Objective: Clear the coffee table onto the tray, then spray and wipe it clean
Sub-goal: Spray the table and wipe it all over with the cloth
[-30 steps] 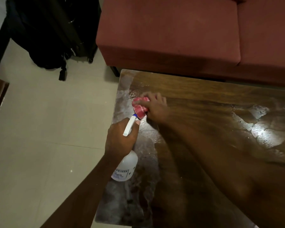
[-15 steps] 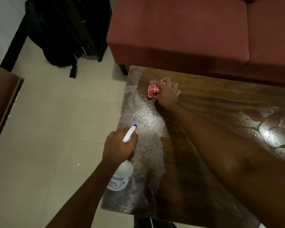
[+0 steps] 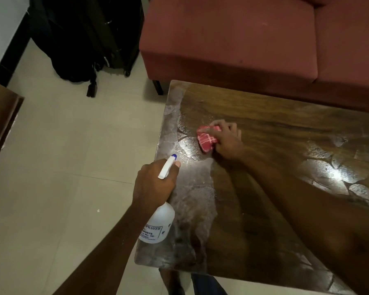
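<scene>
With the left hand [image 3: 156, 185] gripping the bottle [image 3: 158, 227] over the counter [image 3: 264, 188] edge and the right hand [image 3: 227, 140] clutching the cloth [image 3: 207, 141] on its wet top, the cloth may only smear the spray into streaks.

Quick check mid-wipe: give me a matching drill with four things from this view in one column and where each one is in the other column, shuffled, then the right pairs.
Things
1. spray bottle
2. checked cloth
3. sofa
4. black bag

Places
A. on the floor, left of the sofa
B. bunched under the right hand on the coffee table
C. just beyond the coffee table's far edge
D. gripped by the left hand at the coffee table's left edge

Pairs: 1-D, 2-B, 3-C, 4-A
</scene>
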